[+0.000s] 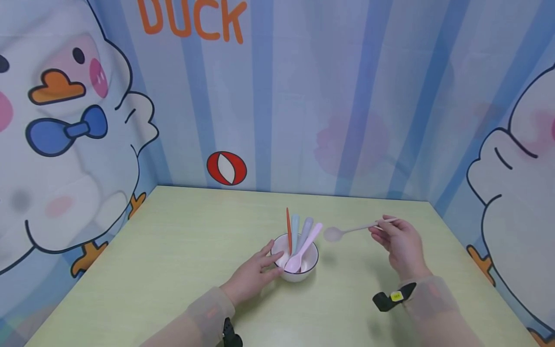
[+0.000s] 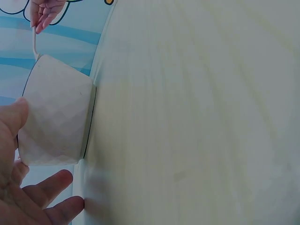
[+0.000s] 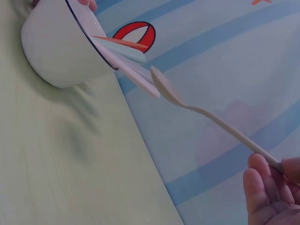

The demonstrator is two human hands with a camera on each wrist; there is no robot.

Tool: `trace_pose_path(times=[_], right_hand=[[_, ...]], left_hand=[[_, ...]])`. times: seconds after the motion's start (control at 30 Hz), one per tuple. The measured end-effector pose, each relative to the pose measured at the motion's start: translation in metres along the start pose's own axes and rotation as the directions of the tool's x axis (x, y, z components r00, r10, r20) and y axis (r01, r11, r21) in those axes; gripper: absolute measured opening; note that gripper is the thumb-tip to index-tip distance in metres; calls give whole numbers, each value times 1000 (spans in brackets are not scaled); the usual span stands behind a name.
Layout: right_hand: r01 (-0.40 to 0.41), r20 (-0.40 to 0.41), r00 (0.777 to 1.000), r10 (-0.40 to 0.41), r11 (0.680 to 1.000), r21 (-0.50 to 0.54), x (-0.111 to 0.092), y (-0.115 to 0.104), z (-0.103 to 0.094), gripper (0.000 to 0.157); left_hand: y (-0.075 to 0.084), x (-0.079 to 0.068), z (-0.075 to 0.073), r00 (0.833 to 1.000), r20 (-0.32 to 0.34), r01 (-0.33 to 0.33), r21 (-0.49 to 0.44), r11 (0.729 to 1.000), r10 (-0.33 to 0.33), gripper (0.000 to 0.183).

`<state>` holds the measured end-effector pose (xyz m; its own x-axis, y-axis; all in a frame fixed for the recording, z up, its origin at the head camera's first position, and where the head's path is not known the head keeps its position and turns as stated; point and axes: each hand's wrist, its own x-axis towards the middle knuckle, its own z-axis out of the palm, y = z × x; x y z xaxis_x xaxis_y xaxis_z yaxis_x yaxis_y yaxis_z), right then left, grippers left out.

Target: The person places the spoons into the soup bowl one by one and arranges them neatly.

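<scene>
On the table stands a white bowl (image 1: 298, 277) with a dark rim. My left hand (image 1: 249, 277) holds the bowl's left side, with thumb and fingers at its rim and wall. In the bowl lean a pink spoon (image 1: 310, 238), a lavender handle (image 1: 306, 226), a light blue handle (image 1: 295, 224) and a thin orange handle (image 1: 288, 219); their lower ends are partly hidden. To the right of the bowl, my right hand (image 1: 403, 243) pinches a pale spoon (image 3: 220, 124) by the end of its handle. This spoon is in the air, its head towards the bowl.
A pale yellow table (image 1: 173, 231) lies beneath the hands. Behind it hangs a blue striped backdrop (image 1: 299, 96) printed with ducks and a red and white ball (image 1: 227, 168). Both wrists wear black straps.
</scene>
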<state>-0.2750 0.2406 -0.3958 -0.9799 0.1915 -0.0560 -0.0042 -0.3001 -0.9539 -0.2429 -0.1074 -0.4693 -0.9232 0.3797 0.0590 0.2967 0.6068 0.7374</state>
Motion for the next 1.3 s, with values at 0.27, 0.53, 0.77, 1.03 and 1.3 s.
trace_pose_path(times=[0.27, 0.53, 0.77, 1.03, 1.3], right_hand=[[-46, 99, 994, 53, 996, -70, 1, 4, 18, 24], [-77, 116, 989, 95, 985, -153, 3, 14, 37, 29], [-93, 153, 979, 133, 966, -242, 4, 25, 51, 32], [-114, 185, 968, 172, 951, -286, 7, 35, 60, 33], [-135, 192, 961, 201, 941, -310, 10, 40, 65, 33]], left_hand=[[-1, 1, 1, 1000, -10, -14, 16, 1000, 14, 55], [0, 0, 0, 1000, -7, -17, 19, 1000, 17, 55], [1, 1, -1, 1000, -4, -23, 21, 1000, 23, 54], [-1, 1, 0, 999, -10, -30, 27, 999, 31, 54], [-3, 2, 1, 1000, -5, -14, 29, 999, 14, 54]])
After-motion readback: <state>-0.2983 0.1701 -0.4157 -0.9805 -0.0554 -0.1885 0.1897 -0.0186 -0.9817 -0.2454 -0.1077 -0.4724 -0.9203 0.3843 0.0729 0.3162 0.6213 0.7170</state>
